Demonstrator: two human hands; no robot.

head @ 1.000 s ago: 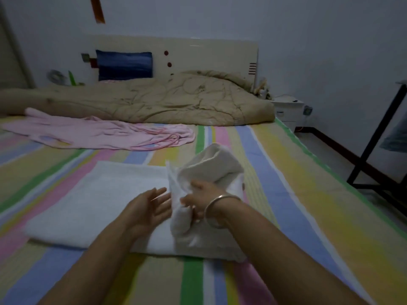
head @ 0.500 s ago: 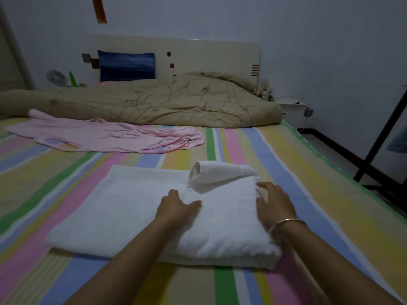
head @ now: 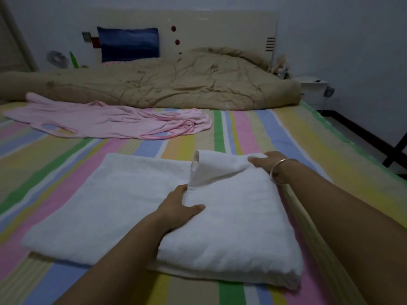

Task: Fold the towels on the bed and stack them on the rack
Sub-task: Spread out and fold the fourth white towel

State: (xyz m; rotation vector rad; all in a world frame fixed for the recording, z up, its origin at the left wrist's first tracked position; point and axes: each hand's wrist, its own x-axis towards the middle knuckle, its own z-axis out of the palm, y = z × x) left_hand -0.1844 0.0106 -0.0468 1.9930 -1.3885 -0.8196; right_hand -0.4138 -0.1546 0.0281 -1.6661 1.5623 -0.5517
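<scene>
The left hand [head: 178, 208] has its fingers tucked beneath the raised flap of the white towel [head: 110, 205]; only the thumb shows on top. The right hand [head: 267, 164] pinches the towel's far right corner, most of its fingers buried in the fold. Both forearms run off the near edge. At the right edge a black frame [head: 396, 147] is cut to a few bars. The tan quilt [head: 176, 84] hides the bottom of the blue pillow [head: 127, 44] and part of the white nightstand [head: 312, 88]. A round grey object [head: 55, 58] at far left is too blurred to name.

Head-worn view, forward and down, close over bed [head: 286, 133]
</scene>
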